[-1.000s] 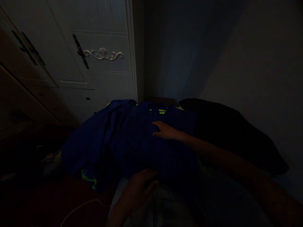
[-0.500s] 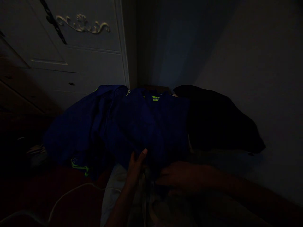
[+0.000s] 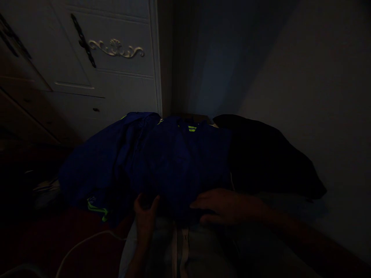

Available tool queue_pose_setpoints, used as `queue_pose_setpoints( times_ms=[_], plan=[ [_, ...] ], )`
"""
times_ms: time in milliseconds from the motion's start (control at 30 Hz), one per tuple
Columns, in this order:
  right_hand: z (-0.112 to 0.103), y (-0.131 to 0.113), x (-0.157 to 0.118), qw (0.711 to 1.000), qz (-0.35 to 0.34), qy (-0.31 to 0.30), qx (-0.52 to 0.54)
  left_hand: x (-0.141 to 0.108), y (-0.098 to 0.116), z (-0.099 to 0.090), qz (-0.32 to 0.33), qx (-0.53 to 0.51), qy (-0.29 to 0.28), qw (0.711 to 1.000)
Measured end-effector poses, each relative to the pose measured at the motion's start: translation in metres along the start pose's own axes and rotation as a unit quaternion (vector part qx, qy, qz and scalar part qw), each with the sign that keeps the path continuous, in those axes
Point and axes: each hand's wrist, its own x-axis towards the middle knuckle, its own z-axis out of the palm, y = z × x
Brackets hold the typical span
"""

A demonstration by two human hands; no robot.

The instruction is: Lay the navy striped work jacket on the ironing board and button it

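Observation:
A dark blue garment (image 3: pixel 168 166) with neon yellow-green trim lies spread before me, its near edge hanging close to my lap. My left hand (image 3: pixel 145 216) is at that near edge on the left, thumb and a finger spread apart; its other fingers are hard to see in the dark. On the right, my right hand (image 3: pixel 222 206) reaches across with fingers stretched leftward against the blue cloth and thumb apart. Below the hands, two pale drawstrings (image 3: pixel 184 247) hang over my light-coloured clothing.
A white cabinet (image 3: pixel 127 92) with dark handles and a scroll ornament stands at the back left. A black cushion-like bundle (image 3: pixel 272 158) sits right of the garment by the wall (image 3: pixel 313 96). A white cable (image 3: pixel 78 247) crosses the dark red floor (image 3: pixel 95 258).
My left hand has shifted left, away from the drawstrings, which are now in plain sight. My right hand has risen slightly onto the cloth. The view has tilted a little upward.

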Motion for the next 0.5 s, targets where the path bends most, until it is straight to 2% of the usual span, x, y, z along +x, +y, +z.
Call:
queue_pose_setpoints(
  times_ms=[67, 100, 133, 267, 333, 433, 500],
  plan=[
    [0.000, 0.001, 0.000, 1.000, 0.016, -0.005, 0.003, 0.012, -0.002, -0.011, 0.029, 0.024, 0.069, 0.997],
    [0.002, 0.002, 0.000, 1.000, 0.026, -0.006, 0.006, 0.018, -0.003, -0.016, 0.032, 0.035, 0.080, 0.996],
    [0.006, 0.003, 0.000, 0.999, 0.035, -0.008, 0.011, 0.023, -0.003, -0.020, 0.025, 0.043, 0.072, 0.996],
    [0.034, 0.014, -0.003, 0.997, 0.066, -0.015, 0.043, 0.039, -0.009, -0.031, -0.031, 0.017, -0.033, 0.999],
    [0.052, 0.022, -0.007, 0.993, 0.097, -0.006, 0.063, 0.044, -0.016, -0.032, -0.036, -0.006, -0.050, 0.998],
    [0.078, 0.035, -0.017, 0.978, 0.175, 0.052, 0.104, 0.052, -0.032, -0.032, -0.031, -0.015, -0.060, 0.998],
    [0.093, 0.044, -0.024, 0.956, 0.228, 0.125, 0.133, 0.058, -0.043, -0.030, -0.030, -0.015, -0.073, 0.997]
  ],
)
